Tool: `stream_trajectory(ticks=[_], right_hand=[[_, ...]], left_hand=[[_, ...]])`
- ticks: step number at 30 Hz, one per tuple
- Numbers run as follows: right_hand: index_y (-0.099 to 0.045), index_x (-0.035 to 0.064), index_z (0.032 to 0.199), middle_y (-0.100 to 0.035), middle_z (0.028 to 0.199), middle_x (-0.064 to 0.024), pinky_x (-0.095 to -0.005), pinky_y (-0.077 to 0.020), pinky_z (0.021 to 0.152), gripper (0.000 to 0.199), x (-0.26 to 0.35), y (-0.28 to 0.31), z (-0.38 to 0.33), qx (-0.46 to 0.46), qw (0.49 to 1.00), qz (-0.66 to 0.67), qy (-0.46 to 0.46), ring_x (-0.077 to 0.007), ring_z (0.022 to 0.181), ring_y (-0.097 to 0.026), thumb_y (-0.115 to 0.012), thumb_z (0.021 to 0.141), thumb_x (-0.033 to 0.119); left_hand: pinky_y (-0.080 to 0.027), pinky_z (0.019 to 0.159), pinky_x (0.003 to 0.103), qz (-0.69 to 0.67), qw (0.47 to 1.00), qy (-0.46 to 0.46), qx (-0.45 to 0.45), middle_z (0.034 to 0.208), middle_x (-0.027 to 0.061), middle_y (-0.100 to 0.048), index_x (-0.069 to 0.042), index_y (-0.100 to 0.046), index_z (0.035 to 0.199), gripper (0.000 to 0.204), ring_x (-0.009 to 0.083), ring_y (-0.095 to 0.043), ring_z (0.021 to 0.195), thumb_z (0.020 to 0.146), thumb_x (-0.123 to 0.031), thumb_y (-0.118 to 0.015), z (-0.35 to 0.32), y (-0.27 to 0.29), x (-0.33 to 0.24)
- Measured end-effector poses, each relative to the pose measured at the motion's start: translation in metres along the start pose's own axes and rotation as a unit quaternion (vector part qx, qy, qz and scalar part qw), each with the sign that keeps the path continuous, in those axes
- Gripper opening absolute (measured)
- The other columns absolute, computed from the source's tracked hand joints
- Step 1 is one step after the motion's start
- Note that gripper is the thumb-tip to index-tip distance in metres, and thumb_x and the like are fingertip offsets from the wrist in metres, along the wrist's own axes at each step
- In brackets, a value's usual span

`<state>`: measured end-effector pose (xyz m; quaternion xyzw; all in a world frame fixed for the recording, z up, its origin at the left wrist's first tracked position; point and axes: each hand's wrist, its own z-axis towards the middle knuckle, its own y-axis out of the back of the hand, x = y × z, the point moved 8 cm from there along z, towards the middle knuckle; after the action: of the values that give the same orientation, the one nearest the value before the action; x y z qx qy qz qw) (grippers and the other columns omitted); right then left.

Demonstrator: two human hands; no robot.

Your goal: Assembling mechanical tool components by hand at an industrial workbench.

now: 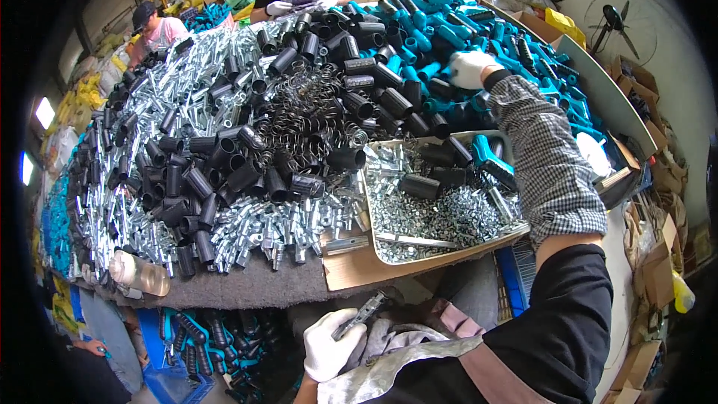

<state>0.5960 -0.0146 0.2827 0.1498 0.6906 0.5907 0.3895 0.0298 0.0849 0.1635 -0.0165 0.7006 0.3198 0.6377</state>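
Observation:
My left hand [330,346], in a white glove, is closed around a slim silver-grey metal shaft [362,314] low in front of my lap. The shaft tilts up to the right and has darker slots along it. My gloved right hand [470,69] is stretched far out over the pile of teal plastic handles [516,67] at the back right. Its fingers curl down among the handles, and what they grip is hidden. Black ribbed sleeves [396,102] lie just left of that hand.
A shallow tray [396,258] of small metal bits stands at the table's front right. Wire springs [307,105] and silver metal rods [179,82] are heaped to its left, with a clear jar [140,273] at the front edge. Several people are around the table.

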Motion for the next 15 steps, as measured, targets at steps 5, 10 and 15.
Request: stream_trajectory(ticks=[5, 10, 15], right_hand=[[-0.078, 0.0162, 0.098, -0.074, 0.1, -0.0121, -0.0413, -0.0553, 0.084, 0.028, -0.034, 0.0, -0.017, 0.048, 0.998, 0.024, -0.037, -0.0335, 0.094, -0.07, -0.062, 0.083, 0.034], [-0.077, 0.012, 0.09, -0.073, 0.093, -0.0166, -0.0439, -0.0573, 0.078, 0.022, 0.007, 0.026, 0.017, -0.092, 0.994, 0.043, -0.043, -0.037, 0.088, -0.071, -0.059, 0.082, 0.022], [-0.071, 0.0173, 0.116, -0.072, 0.11, -0.0144, -0.0436, -0.0556, 0.09, 0.037, 0.068, -0.002, 0.043, -0.022, 0.998, 0.053, 0.015, -0.034, 0.104, -0.069, -0.064, 0.08, 0.015]], left_hand=[[-0.056, 0.072, 0.032, -0.01, 1.0, -0.019, -0.003, 0.092, 0.0182, -0.072, 0.004, -0.071, 0.102, 0.029, 0.0248, -0.073, 0.08, 0.076, -0.005, -0.08, 0.003, 0.001, 0.002], [-0.056, 0.072, 0.033, -0.006, 1.0, -0.017, -0.001, 0.092, 0.0182, -0.073, 0.004, -0.071, 0.102, 0.028, 0.025, -0.073, 0.08, 0.076, -0.004, -0.079, 0.003, 0.003, -0.001], [-0.056, 0.069, 0.034, 0.022, 0.999, -0.032, -0.008, 0.087, 0.0183, -0.071, 0.003, -0.071, 0.098, 0.027, 0.0278, -0.071, 0.075, 0.075, -0.007, -0.079, 0.006, 0.007, -0.014]])
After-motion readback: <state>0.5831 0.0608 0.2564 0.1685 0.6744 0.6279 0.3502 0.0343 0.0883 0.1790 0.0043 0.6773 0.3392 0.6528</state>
